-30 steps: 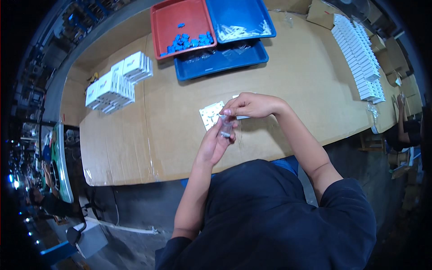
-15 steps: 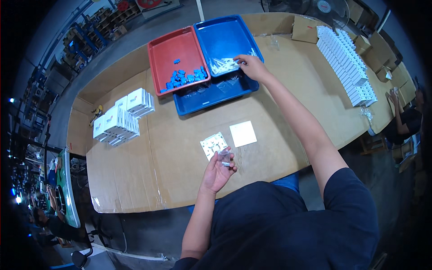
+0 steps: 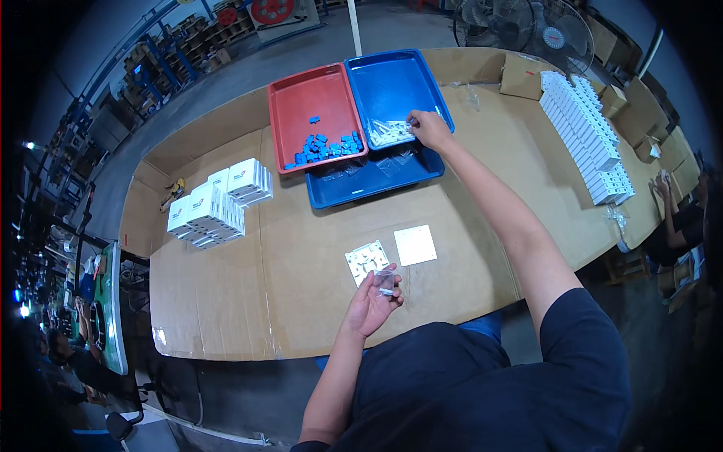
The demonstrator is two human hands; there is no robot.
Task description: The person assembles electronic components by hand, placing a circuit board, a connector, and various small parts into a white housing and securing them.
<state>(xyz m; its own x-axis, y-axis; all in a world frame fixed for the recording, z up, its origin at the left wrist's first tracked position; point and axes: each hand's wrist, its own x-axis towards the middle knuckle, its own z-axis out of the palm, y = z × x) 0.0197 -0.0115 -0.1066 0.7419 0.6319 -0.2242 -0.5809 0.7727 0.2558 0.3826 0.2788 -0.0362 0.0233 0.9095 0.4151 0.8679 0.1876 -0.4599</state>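
Observation:
My left hand point(image 3: 367, 307) is closed around a small transparent plastic bag point(image 3: 385, 280), with a small whitish piece low inside it. Just beyond it lies a white square plate with cut-outs and raised parts point(image 3: 366, 261); a plain white square plate point(image 3: 416, 245) lies to its right. My right hand point(image 3: 431, 129) reaches into the near right corner of the upper blue tray point(image 3: 392, 79). Its fingers are pinched together beside a heap of slim white pieces point(image 3: 389, 132). Whatever they hold is too small to make out.
A red tray point(image 3: 309, 94) with small blue parts point(image 3: 324, 148) adjoins the blue one. Under both sits another blue tray point(image 3: 376, 187) holding transparent bags. White boxes point(image 3: 207, 209) are stacked at left, and long rows of white boxes point(image 3: 584, 128) stand at far right.
The whole view has shifted, so the table appears lower and slightly right. My right hand stays at the white pieces, its fingers slightly more drawn together; my left hand keeps the bag.

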